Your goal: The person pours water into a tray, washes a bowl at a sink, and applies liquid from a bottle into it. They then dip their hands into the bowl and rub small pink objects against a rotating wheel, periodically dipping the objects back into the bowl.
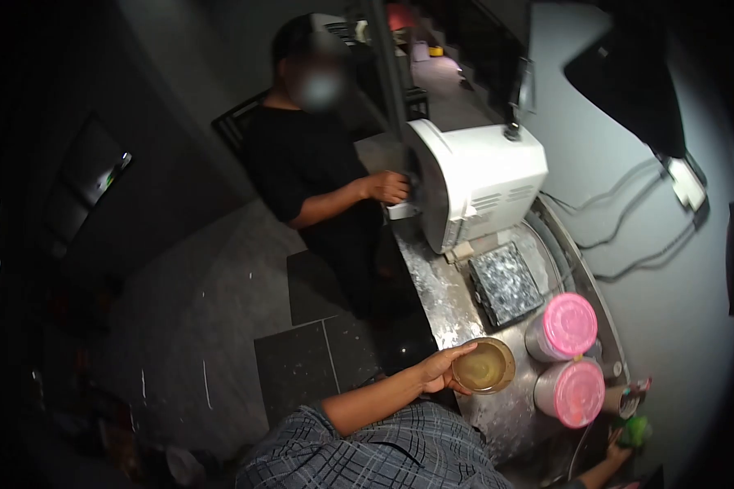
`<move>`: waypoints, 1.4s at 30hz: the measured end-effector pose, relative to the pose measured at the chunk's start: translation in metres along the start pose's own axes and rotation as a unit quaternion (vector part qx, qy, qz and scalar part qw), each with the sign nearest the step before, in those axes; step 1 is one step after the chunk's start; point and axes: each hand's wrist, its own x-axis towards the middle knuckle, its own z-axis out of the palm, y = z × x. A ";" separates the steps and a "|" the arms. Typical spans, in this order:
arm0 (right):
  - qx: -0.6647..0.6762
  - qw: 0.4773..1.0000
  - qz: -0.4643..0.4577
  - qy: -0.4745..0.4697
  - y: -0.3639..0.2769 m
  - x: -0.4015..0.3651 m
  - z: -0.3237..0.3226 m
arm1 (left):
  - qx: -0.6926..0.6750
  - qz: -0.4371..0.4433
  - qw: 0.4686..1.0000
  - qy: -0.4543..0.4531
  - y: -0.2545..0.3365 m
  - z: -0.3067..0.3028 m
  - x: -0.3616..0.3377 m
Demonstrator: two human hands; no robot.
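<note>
My left hand [444, 371] grips the rim of a round bowl [484, 366] with a yellowish inside, held over the metal counter's near part. At the lower right, my right hand [618, 448] is at a small green object [634, 431]; its fingers are partly hidden, and the grip is unclear. Between the hands stand two tubs with pink lids [569, 323], [579, 393]. A brown cup or packet [625, 399] lies just above the green object.
A speckled, dark-edged flat device [505, 284] sits on the metal counter [422, 265]. Beyond it is a white machine [493, 175]. A person in black [318, 155] stands at its left with a hand on its front. Cables hang along the right wall.
</note>
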 end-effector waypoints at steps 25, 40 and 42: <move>-0.729 0.286 0.078 -0.617 0.628 -0.272 0.129 | -0.067 0.186 0.971 0.136 0.058 -0.193 -0.232; -0.527 0.004 0.027 -0.849 1.019 -0.458 0.069 | -0.163 0.336 0.888 0.268 0.048 -0.311 -0.428; -0.524 0.112 -0.014 -0.844 1.039 -0.442 0.077 | -0.217 0.325 0.883 0.260 0.050 -0.340 -0.438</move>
